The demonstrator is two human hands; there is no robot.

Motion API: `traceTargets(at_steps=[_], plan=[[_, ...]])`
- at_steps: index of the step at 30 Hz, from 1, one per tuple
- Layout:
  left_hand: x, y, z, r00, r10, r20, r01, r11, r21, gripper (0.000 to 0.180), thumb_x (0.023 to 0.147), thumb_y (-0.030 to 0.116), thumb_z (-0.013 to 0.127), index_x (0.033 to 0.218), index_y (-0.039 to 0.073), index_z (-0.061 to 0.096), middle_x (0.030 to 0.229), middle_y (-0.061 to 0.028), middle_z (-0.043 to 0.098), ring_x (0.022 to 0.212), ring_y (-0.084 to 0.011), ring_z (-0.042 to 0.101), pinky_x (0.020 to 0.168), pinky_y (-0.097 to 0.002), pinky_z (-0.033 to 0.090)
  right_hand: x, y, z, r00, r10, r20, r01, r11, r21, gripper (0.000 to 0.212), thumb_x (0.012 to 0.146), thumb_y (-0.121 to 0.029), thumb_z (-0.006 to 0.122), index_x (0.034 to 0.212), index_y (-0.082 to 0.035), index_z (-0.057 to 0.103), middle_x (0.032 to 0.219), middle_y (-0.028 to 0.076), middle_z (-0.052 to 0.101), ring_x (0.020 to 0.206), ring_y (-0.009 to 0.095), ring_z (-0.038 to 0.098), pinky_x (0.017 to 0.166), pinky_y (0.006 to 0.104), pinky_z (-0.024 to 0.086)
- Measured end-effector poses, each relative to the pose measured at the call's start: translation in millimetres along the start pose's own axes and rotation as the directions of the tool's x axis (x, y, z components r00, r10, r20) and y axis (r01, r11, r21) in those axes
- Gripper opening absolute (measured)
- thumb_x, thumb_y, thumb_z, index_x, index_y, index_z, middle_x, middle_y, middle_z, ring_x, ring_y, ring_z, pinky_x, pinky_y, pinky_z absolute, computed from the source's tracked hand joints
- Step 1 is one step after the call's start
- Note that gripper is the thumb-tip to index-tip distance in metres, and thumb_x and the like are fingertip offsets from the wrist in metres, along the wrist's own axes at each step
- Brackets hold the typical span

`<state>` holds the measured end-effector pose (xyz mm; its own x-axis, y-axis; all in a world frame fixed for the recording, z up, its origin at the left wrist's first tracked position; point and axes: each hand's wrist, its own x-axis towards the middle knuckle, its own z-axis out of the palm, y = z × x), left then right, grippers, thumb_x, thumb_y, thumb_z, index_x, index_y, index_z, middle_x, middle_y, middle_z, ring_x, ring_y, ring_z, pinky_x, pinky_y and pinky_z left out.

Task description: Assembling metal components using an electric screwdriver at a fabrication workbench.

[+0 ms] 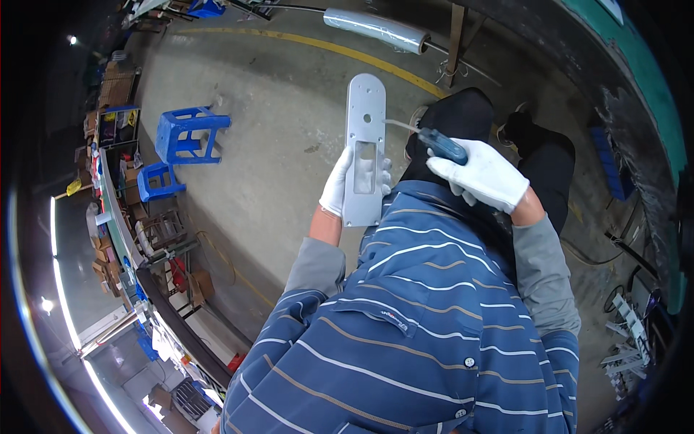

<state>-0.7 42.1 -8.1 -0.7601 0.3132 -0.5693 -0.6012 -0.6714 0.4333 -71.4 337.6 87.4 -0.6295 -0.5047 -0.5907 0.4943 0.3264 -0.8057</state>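
My left hand (336, 184), in a white glove, grips a long silver metal plate (366, 131) from behind. The plate stands lengthwise before me, with a rounded far end, small holes and a rectangular cutout. Through the cutout, gloved fingers show. My right hand (490, 175), also gloved in white, is closed round the dark blue handle of a deburring tool (442, 146). Its thin, bent metal shaft reaches left to the plate's right edge, near the round hole. Whether the tip touches the edge I cannot tell.
Two blue plastic stools (181, 136) stand on the concrete floor to the left. A roll of clear film (376, 30) hangs on a bar at the far side. Cluttered shelves line the left. Several metal parts (627, 340) are piled at the right, near a green-edged machine (654, 94).
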Motion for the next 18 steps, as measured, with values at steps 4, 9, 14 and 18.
traceTargets(at_steps=[4, 9, 14, 18], plan=[[7, 7, 16, 0.966, 0.189, -0.178, -0.058, 0.825, 0.563, 0.070, 0.088, 0.041, 0.070, 0.145, 0.007, 0.045, 0.117, -0.0222, 0.060, 0.094, -0.0321, 0.067, 0.079, -0.0431, 0.057, -28, 6, -9, 0.999, -0.012, -0.042, 0.014, 0.999, 0.048, 0.037, 0.097, -0.039, 0.072, 0.113, -0.005, 0.068, 0.068, 0.000, 0.060, 0.048, 0.007, 0.049, 0.042, 0.0191, 0.038], [34, -6, 47, 0.889, 0.456, 0.036, 0.047, -0.169, 0.984, 0.079, 0.080, 0.040, 0.076, 0.143, 0.001, 0.047, 0.119, -0.0251, 0.061, 0.095, -0.0371, 0.068, 0.084, -0.0421, 0.057, -62, 23, -29, 0.979, 0.018, -0.204, 0.001, 0.996, 0.094, 0.038, 0.096, -0.030, 0.074, 0.123, -0.004, 0.067, 0.071, 0.000, 0.062, 0.049, 0.006, 0.050, 0.041, 0.0181, 0.037], [42, -11, 60, 0.887, 0.458, -0.052, 0.209, -0.299, 0.931, 0.084, 0.073, 0.042, 0.080, 0.137, -0.003, 0.050, 0.122, -0.0277, 0.061, 0.096, -0.0401, 0.069, 0.086, -0.0414, 0.056, -72, 46, -36, 0.958, 0.056, -0.282, -0.030, 0.995, 0.095, 0.034, 0.096, -0.034, 0.074, 0.115, -0.007, 0.068, 0.067, -0.001, 0.059, 0.047, 0.005, 0.047, 0.043, 0.0180, 0.036], [33, 7, 64, 0.881, 0.470, 0.054, 0.172, -0.424, 0.889, 0.084, 0.071, 0.046, 0.081, 0.132, -0.005, 0.053, 0.119, -0.0268, 0.065, 0.092, -0.0394, 0.070, 0.085, -0.0415, 0.056, -63, 54, -36, 0.969, 0.050, -0.241, 0.000, 0.979, 0.203, 0.034, 0.096, -0.034, 0.074, 0.115, -0.007, 0.068, 0.066, -0.001, 0.059, 0.046, 0.005, 0.047, 0.043, 0.0179, 0.036]])
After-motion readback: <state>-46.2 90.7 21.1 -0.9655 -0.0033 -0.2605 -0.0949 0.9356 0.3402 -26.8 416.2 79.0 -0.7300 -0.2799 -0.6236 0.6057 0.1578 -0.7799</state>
